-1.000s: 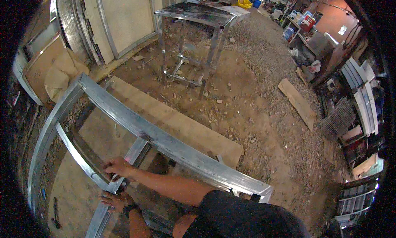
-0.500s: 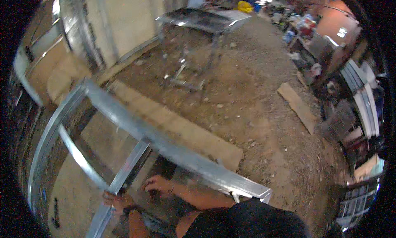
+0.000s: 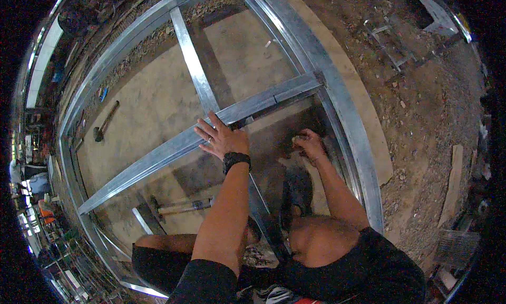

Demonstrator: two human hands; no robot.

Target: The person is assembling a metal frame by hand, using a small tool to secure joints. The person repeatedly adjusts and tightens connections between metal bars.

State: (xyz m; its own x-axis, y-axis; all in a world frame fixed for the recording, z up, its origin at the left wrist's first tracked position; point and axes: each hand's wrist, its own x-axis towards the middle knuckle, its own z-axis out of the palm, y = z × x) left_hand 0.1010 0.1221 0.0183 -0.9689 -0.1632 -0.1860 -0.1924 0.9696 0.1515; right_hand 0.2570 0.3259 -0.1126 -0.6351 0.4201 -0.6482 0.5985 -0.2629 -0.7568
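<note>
My left hand (image 3: 227, 140), with a ring and a dark wristband, lies spread over a shiny metal crossbar (image 3: 158, 155). Its fingers rest where a shorter metal strut (image 3: 192, 61) meets that bar from the far side. Beyond the bar's near edge, my right hand (image 3: 310, 146) hovers inside the frame with its fingers pinched together. Whatever those fingers hold is too small to make out. Both hands are within a large metal stud frame (image 3: 345, 111). Another metal strut (image 3: 263, 214) runs from the crossbar toward me, between my legs.
A hammer (image 3: 107, 121) lies on the tan board (image 3: 142, 106) inside the frame. A second long-handled tool (image 3: 182, 206) lies left of my left forearm. Brown dirt ground and a wooden plank (image 3: 451, 185) are to the right. A metal stand (image 3: 390, 45) is at the far right.
The view has swung down and toward the frame. My left hand's fingers, earlier bent around the crossbar, are now spread over it. My right hand stays close by with fingers curled.
</note>
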